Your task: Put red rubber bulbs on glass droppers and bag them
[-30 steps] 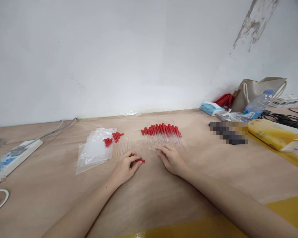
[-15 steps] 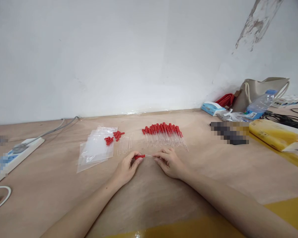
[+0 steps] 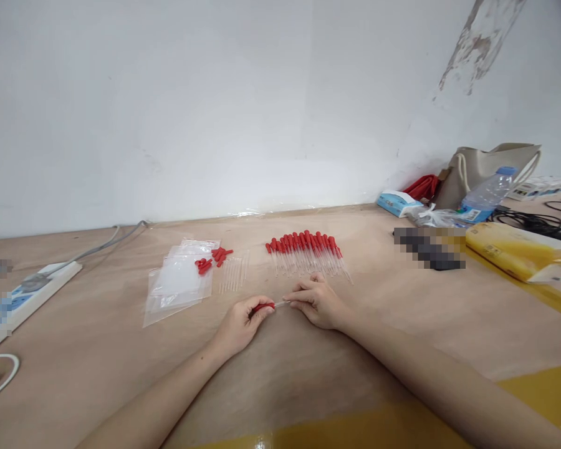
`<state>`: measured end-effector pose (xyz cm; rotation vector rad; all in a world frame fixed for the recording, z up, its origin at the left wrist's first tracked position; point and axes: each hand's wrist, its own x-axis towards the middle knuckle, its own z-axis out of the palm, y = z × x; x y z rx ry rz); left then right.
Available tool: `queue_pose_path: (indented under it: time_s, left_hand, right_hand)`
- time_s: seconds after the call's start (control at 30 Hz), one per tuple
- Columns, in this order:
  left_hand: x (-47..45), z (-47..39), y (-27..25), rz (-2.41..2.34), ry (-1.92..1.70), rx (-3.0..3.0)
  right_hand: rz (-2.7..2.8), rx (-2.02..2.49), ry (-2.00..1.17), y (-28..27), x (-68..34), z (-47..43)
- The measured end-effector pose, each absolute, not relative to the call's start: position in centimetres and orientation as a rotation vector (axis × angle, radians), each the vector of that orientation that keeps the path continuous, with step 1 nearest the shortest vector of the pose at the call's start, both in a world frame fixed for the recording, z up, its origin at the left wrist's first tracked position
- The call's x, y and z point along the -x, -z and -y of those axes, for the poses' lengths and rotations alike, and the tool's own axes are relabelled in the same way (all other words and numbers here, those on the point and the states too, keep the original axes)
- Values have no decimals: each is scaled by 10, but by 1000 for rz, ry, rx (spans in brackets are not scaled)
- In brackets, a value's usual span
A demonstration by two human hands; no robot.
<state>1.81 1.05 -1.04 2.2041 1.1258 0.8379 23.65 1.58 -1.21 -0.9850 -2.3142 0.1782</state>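
Observation:
Between finger and thumb, my left hand (image 3: 241, 322) pinches a red rubber dropper bulb (image 3: 264, 306). A thin clear glass tube (image 3: 281, 304) runs out of the bulb's right end, and my right hand (image 3: 316, 302) pinches that tube. Beyond my right hand lies a row of droppers (image 3: 306, 244), red bulbs away from me and clear tubes towards me. Several bare glass tubes (image 3: 234, 274) lie side by side beyond my left hand. Loose red bulbs (image 3: 220, 255) sit beside them, some resting on clear plastic bags (image 3: 180, 277).
At the left is a power strip (image 3: 51, 284) with a grey cable. On the right lie a dark blurred object (image 3: 430, 249), a yellow tissue pack (image 3: 505, 249), a blue box (image 3: 397, 202), a plastic bottle (image 3: 490, 193) and a beige bag (image 3: 472, 165). A white wall (image 3: 215, 112) rises behind the table.
Both hands keep their grip on the dropper parts. My left hand and the bulb have shifted slightly nearer to me, and the tube now tilts, its right end farther away.

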Motion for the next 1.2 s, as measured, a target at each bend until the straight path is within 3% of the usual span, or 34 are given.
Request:
queue_pose_path:
  time_s: [0.3, 0.73, 0.87, 1.0, 1.2]
  left_hand:
    - [-21, -5, 3, -1122, -825, -2366]
    - [-10, -18, -3, -999, -857, -2675]
    - [12, -36, -6, -1426, -1159, -2679]
    - [39, -55, -6, -2105, -1556, -2225]
    - [61, -70, 0, -2420, -1478, -1801]
  right_hand:
    - [2334, 1013, -82, 8, -223, -8]
    - [2380, 1102, -326, -14, -221, -3]
    - [2224, 1392, -404, -26, -225, -18]
    - [1829, 1721, -382, -31, -218, -52]
    - [1671, 1954, -182, -26, -195, -99]
